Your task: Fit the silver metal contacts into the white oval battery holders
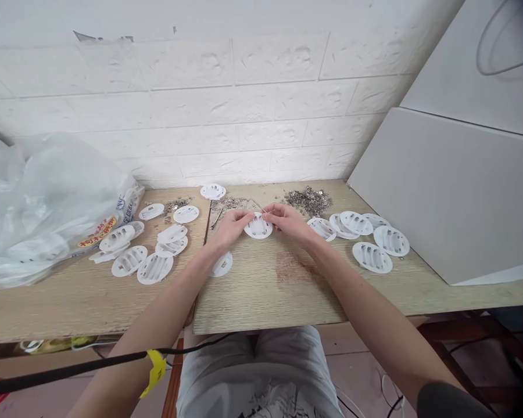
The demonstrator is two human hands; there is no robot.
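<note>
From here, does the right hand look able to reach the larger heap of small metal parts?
Probably yes: the heap lies just beyond the right hand, with nothing seen standing between, though that hand is occupied at the white disc.

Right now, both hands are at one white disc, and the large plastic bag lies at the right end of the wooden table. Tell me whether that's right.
Not quite: the head view shows the large plastic bag at the left end of the wooden table, not the right. Both hands, left and right, are indeed at one white disc.
</note>
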